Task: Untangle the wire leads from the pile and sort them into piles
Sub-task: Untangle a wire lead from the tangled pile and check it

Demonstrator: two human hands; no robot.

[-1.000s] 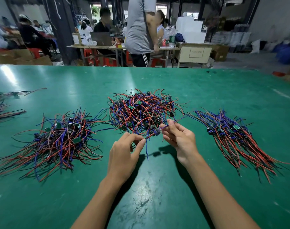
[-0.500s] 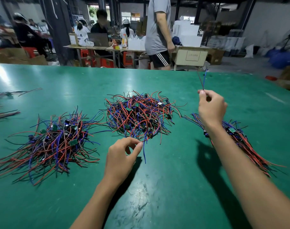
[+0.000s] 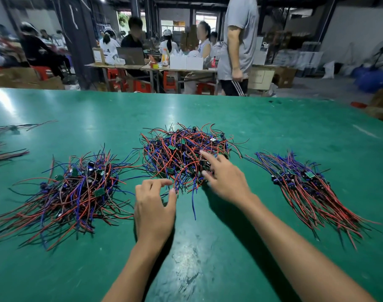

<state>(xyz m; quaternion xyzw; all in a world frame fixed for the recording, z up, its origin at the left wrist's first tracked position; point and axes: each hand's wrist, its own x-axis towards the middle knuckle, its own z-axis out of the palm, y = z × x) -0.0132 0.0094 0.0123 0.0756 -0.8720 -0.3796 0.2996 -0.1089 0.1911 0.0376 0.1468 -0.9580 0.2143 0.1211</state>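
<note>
A tangled pile of red, blue and black wire leads with small green boards lies in the middle of the green table. My right hand reaches over its near right edge, index finger stretched out onto the wires, holding nothing. My left hand hovers at the pile's near edge, fingers loosely curved, thumb and fingertips close to wire ends; no wire is plainly pinched. A combed, straight pile of leads lies to the right. A looser pile lies to the left.
More wire leads lie at the far left edge of the table. Beyond the table's far edge a person in a grey shirt stands, and others sit at work tables with boxes and red stools.
My right hand, which held a lead raised above the right pile, has let it go and come back left to the middle pile. My left hand has stayed at the pile's near edge.
</note>
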